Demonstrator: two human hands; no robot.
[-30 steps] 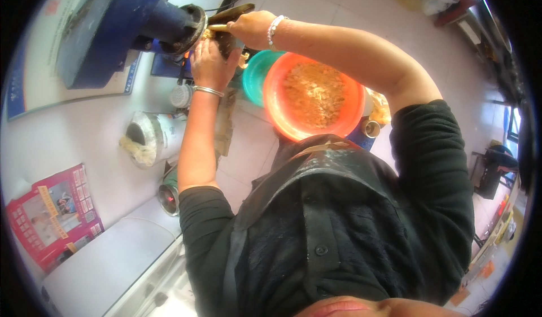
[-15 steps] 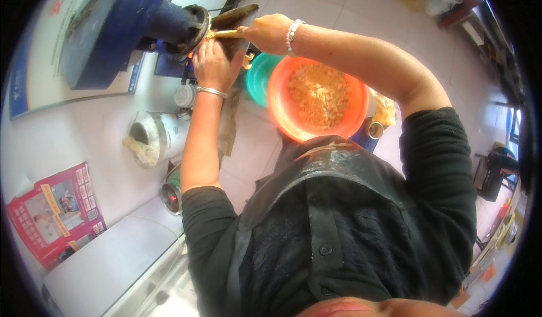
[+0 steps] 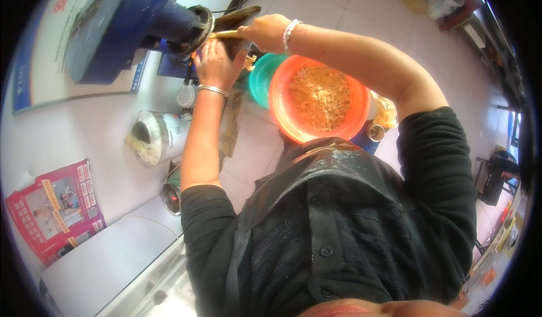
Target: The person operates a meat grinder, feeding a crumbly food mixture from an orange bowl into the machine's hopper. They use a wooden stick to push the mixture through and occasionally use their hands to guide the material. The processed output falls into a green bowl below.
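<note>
At the upper left stands a blue machine (image 3: 121,29) with a round metal collar (image 3: 199,30) at its working end. My right hand (image 3: 266,32), a beaded bracelet on its wrist, is closed round a slim yellowish stick (image 3: 228,34); its tip reaches the collar. Below the tip is my left hand (image 3: 215,66), fingers stretched toward the collar and thumb apart. Whether its fingertips touch the collar is unclear. A dark metal tray or chute (image 3: 237,16) lies behind both hands. Under my right forearm, an orange tub (image 3: 275,103) holds tan, crumbly flakes (image 3: 322,99).
A green tub (image 3: 259,82) sits partly behind the orange one. Along the left wall are a whitish metal canister (image 3: 164,136) and a white-topped surface (image 3: 113,255). A yellowish bag (image 3: 385,112) and a small metal cup (image 3: 375,131) stand right of the orange tub.
Both hands keep nearly the same places, with the stick still at the collar. The whole view has shifted very slightly.
</note>
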